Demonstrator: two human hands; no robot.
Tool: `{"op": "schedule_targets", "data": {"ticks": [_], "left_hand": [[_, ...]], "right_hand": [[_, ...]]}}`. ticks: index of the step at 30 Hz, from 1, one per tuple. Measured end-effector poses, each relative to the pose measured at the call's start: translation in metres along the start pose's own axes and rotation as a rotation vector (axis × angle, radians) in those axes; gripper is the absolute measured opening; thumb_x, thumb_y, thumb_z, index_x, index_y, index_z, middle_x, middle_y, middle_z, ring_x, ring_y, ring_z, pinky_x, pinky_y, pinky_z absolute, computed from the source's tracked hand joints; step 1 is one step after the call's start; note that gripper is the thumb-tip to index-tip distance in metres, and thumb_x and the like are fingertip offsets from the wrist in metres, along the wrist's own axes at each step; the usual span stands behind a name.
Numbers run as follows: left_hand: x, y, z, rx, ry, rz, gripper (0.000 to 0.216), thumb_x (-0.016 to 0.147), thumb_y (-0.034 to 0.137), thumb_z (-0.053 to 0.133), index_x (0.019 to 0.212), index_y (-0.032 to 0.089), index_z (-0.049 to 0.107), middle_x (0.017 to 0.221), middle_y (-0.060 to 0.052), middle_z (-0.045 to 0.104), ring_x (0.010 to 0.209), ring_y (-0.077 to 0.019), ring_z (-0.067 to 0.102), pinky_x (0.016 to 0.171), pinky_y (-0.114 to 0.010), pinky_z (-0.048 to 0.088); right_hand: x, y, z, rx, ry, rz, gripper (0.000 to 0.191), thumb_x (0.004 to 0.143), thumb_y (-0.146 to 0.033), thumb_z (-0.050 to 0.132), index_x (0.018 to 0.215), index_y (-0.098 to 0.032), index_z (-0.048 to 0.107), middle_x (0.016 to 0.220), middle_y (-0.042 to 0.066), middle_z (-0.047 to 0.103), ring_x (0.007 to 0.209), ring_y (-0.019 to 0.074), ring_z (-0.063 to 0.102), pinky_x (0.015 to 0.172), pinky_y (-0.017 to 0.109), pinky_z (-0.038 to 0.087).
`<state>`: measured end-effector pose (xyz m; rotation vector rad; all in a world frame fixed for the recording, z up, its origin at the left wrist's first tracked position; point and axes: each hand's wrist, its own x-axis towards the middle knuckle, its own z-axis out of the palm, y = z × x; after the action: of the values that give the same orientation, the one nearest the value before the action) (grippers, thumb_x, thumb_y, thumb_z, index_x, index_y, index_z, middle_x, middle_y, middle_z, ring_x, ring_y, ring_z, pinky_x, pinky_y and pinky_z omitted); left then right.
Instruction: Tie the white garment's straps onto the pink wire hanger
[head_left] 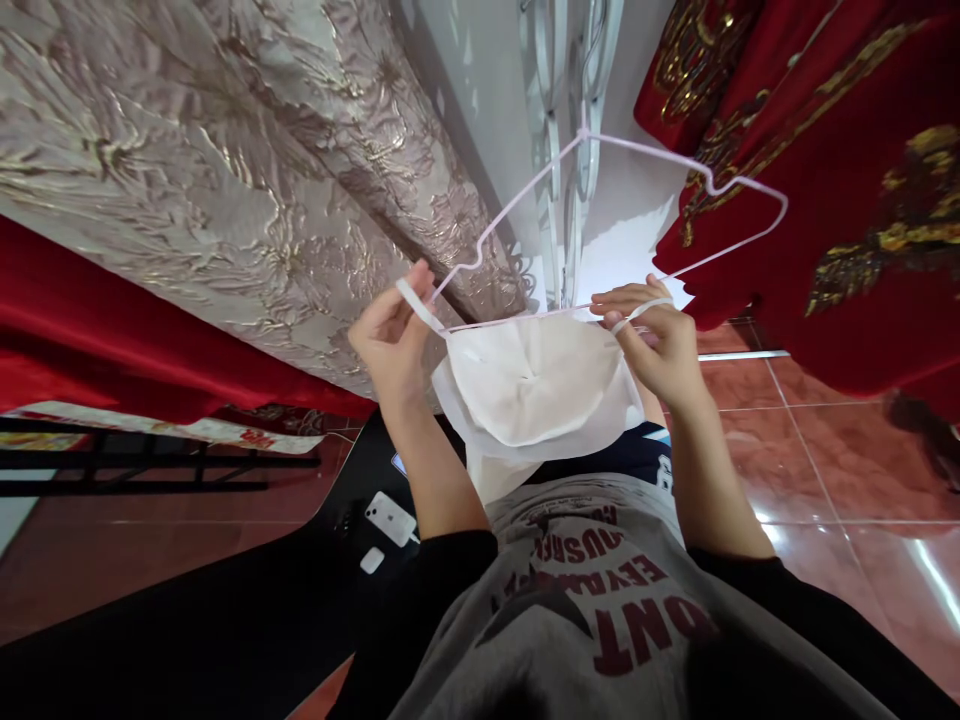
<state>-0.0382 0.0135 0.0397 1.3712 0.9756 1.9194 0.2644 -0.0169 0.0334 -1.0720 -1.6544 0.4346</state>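
A small white strapped garment [536, 390] hangs between my two hands, in front of my grey printed shirt. My left hand [391, 335] is closed on its left strap, pinching it up against the lower bar of a pale pink wire hanger [645, 150]. My right hand [654, 338] is closed on the right strap, which loops over my fingers near the same bar. The hanger tilts up and away toward the wall, with its hook among metal hooks above.
A beige embroidered curtain [225, 170] hangs at the left over red cloth [112, 350]. Red fabric with gold embroidery [847, 200] fills the right. A white phone [390, 518] and a small white item [371, 560] lie on a black surface. The floor is glossy red tile [810, 460].
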Motion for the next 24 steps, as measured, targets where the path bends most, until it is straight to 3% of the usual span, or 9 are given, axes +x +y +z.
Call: {"op": "schedule_targets", "data": {"ticks": [4, 7, 9, 12, 15, 17, 20, 22, 24], "left_hand": [[0.023, 0.026, 0.027, 0.155, -0.228, -0.007, 0.020, 0.097, 0.024, 0.082, 0.116, 0.025, 0.085, 0.116, -0.003, 0.083, 0.106, -0.0233, 0.075, 0.103, -0.043, 0.059], [0.034, 0.034, 0.043, 0.304, -0.292, -0.039, 0.010, 0.096, 0.017, 0.080, 0.091, 0.025, 0.082, 0.093, -0.002, 0.076, 0.090, -0.0209, 0.066, 0.097, -0.038, 0.055], [0.036, 0.030, 0.044, 0.353, -0.249, -0.090, 0.022, 0.095, 0.011, 0.079, 0.077, 0.022, 0.076, 0.080, -0.001, 0.068, 0.079, -0.0185, 0.059, 0.092, -0.036, 0.052], [0.023, 0.009, 0.036, 0.212, -0.082, -0.213, 0.018, 0.099, 0.016, 0.077, 0.082, 0.021, 0.074, 0.072, 0.001, 0.066, 0.070, -0.0152, 0.058, 0.086, -0.035, 0.052], [-0.006, -0.020, 0.036, -0.104, 0.095, -0.364, 0.019, 0.102, 0.038, 0.076, 0.091, 0.023, 0.071, 0.076, 0.000, 0.072, 0.074, -0.0161, 0.069, 0.088, -0.035, 0.056], [-0.026, -0.036, 0.044, -0.261, 0.131, -0.454, 0.041, 0.093, 0.062, 0.079, 0.088, 0.022, 0.067, 0.086, -0.004, 0.078, 0.088, -0.0200, 0.077, 0.092, -0.037, 0.058], [-0.042, -0.049, 0.058, -0.383, 0.157, -0.402, 0.059, 0.083, 0.076, 0.080, 0.079, 0.023, 0.056, 0.088, -0.005, 0.078, 0.099, -0.0227, 0.080, 0.100, -0.038, 0.058], [-0.039, -0.050, 0.059, -0.370, 0.177, -0.361, 0.060, 0.086, 0.077, 0.076, 0.077, 0.023, 0.051, 0.080, -0.002, 0.074, 0.095, -0.0212, 0.081, 0.100, -0.037, 0.058], [-0.028, -0.046, 0.053, -0.324, 0.202, -0.348, 0.059, 0.092, 0.075, 0.071, 0.075, 0.023, 0.050, 0.074, 0.000, 0.070, 0.087, -0.0191, 0.081, 0.096, -0.034, 0.059]], "right_hand": [[0.000, 0.000, 0.005, -0.004, -0.028, 0.012, 0.023, 0.103, -0.042, 0.065, 0.095, -0.032, 0.084, 0.112, -0.001, 0.086, 0.117, 0.0229, 0.079, 0.132, 0.062, 0.037], [0.000, -0.001, 0.003, -0.012, -0.015, 0.014, 0.023, 0.102, -0.042, 0.065, 0.093, -0.033, 0.084, 0.109, -0.001, 0.086, 0.114, 0.0231, 0.080, 0.130, 0.062, 0.040], [-0.001, -0.001, -0.002, -0.020, -0.014, 0.017, 0.023, 0.102, -0.043, 0.065, 0.092, -0.033, 0.083, 0.109, -0.001, 0.086, 0.114, 0.0231, 0.080, 0.131, 0.063, 0.038], [-0.001, 0.001, -0.007, -0.026, -0.020, 0.007, 0.023, 0.102, -0.043, 0.065, 0.090, -0.032, 0.082, 0.112, 0.000, 0.086, 0.116, 0.0234, 0.079, 0.136, 0.064, 0.031], [0.001, 0.002, -0.006, -0.036, -0.004, -0.010, 0.024, 0.103, -0.043, 0.065, 0.090, -0.032, 0.082, 0.113, -0.001, 0.086, 0.116, 0.0234, 0.079, 0.138, 0.065, 0.027], [0.002, 0.001, -0.003, -0.043, 0.006, -0.019, 0.023, 0.103, -0.041, 0.064, 0.092, -0.033, 0.082, 0.112, -0.001, 0.086, 0.115, 0.0232, 0.079, 0.138, 0.066, 0.027], [0.001, -0.001, 0.000, -0.030, 0.013, -0.035, 0.020, 0.102, -0.039, 0.066, 0.093, -0.033, 0.083, 0.110, 0.000, 0.086, 0.114, 0.0238, 0.080, 0.133, 0.066, 0.037], [-0.001, 0.001, -0.005, 0.012, 0.232, -0.022, 0.017, 0.099, -0.038, 0.070, 0.094, -0.030, 0.084, 0.106, 0.002, 0.086, 0.103, 0.0243, 0.082, 0.116, 0.062, 0.057], [0.000, 0.008, -0.019, 0.064, 0.626, 0.022, 0.015, 0.094, -0.035, 0.075, 0.094, -0.025, 0.085, 0.100, 0.007, 0.085, 0.086, 0.0240, 0.081, 0.087, 0.051, 0.067]]}}
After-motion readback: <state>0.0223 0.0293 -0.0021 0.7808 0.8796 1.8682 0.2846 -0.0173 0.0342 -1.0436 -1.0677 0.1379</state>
